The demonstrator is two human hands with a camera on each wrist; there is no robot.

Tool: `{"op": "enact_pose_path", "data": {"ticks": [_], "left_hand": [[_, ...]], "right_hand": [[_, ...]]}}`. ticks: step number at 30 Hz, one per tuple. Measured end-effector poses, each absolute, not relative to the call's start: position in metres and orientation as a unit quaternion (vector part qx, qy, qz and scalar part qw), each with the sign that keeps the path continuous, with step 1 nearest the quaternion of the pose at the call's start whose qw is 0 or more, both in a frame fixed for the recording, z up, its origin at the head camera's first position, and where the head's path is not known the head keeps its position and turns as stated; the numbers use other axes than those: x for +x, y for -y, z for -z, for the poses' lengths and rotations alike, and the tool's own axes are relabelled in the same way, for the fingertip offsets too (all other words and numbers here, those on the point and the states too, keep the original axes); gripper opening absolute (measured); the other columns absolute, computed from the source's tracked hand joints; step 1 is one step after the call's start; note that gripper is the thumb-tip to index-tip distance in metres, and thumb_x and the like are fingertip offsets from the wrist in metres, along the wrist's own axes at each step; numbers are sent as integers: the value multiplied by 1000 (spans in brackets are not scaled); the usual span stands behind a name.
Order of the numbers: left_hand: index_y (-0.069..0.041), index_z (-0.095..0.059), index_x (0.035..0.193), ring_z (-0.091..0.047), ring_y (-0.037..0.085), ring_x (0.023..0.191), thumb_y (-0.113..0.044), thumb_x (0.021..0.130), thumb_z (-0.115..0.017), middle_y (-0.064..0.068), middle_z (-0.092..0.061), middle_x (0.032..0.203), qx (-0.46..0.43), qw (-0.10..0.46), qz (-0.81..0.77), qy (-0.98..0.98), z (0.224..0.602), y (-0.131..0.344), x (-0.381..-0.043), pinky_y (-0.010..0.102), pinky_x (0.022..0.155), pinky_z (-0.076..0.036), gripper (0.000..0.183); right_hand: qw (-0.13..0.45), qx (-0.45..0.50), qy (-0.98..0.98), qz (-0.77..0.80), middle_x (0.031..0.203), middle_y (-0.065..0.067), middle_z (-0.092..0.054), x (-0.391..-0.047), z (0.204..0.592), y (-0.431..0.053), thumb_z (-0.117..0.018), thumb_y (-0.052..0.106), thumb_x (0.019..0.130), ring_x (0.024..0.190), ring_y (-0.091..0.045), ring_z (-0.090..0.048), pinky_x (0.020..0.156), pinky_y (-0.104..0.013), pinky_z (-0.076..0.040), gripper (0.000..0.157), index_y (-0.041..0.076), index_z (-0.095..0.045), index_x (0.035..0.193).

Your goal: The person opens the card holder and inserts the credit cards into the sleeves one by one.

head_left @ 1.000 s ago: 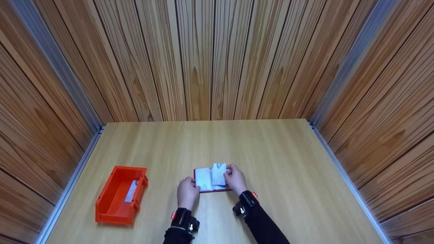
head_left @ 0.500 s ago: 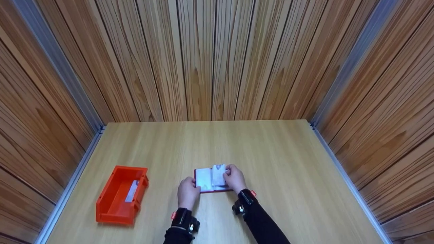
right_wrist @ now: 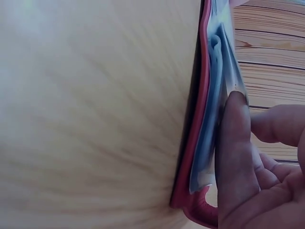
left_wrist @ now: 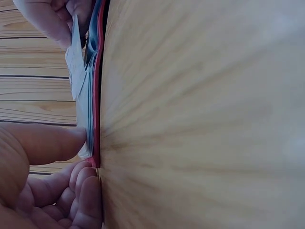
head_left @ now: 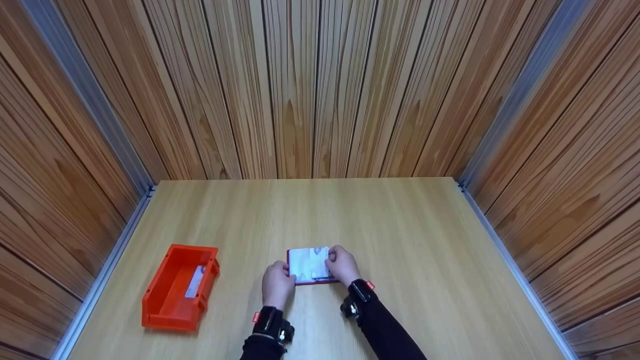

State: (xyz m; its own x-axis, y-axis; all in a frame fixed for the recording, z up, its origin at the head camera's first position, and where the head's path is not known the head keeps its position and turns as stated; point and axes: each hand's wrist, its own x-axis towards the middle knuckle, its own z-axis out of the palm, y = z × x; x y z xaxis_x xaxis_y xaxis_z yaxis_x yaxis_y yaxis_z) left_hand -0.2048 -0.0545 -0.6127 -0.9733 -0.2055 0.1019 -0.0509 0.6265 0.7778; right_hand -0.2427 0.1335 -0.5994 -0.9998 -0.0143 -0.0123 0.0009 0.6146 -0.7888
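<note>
The plank-clad wall [head_left: 290,90] stood at the rear of the station, with a wood-toned table [head_left: 400,240] in front of it. An orange bin [head_left: 168,322] stood on the table to the person's left, well apart from the work, a white label [head_left: 195,281] inside it along its right side. Both dark sleeves [head_left: 395,327] ended in strapped wrist cameras [head_left: 350,307]. The left hand [head_left: 278,284] pinched the left edge of the open booklet [head_left: 300,262], thumb flat on the pages and curled fingers against the outer edge of the red cover [left_wrist: 96,100]. The right hand [head_left: 344,266] held the white sheet [head_left: 319,262] by its right edge between thumb and finger, with no gap beyond the sheet's own thickness. The booklet was on the table between the hands; the sheet lay over its right half, slanting up from the pages at the pinched side (whether its far edge was tucked into anything could not be determined). In this inspector's judgement both items were light: the cover bendable yet firm, the pages soft and easily creased, the sheet thin, perhaps slick. The cover's outer edge was judged the sound hold for the booklet, and a light pinch at one edge, clear of the printed mark [head_left: 318,251], for the sheet.
</note>
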Motion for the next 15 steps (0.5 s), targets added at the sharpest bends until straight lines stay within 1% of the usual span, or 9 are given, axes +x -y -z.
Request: {"op": "enact_pose_path", "data": {"ticks": [4,11,15], "left_hand": [[3,-66,93,-58,25,75,-1,73,-77,6,-60,77,72,87,428,897,612,55,-205,42,71,-47,24],[3,-66,93,-58,25,74,0,73,-76,7,-60,77,69,87,425,898,612,55,-206,42,70,-48,23],[4,-66,94,-59,25,75,0,74,-77,7,-60,78,73,81,425,899,612,55,-206,42,71,-48,23]], "right_hand": [[23,2,-899,437,83,-3,-54,-244,598,-131,-65,2,87,72,-18,-57,61,-29,-50,14,0,-58,99],[22,-7,-910,415,81,-3,-55,-245,597,-126,-66,3,86,76,-19,-55,66,-30,-48,15,-1,-61,100],[32,-2,-911,411,80,-3,-57,-245,597,-122,-66,4,87,72,-17,-56,61,-28,-48,16,-1,-62,102]]}}
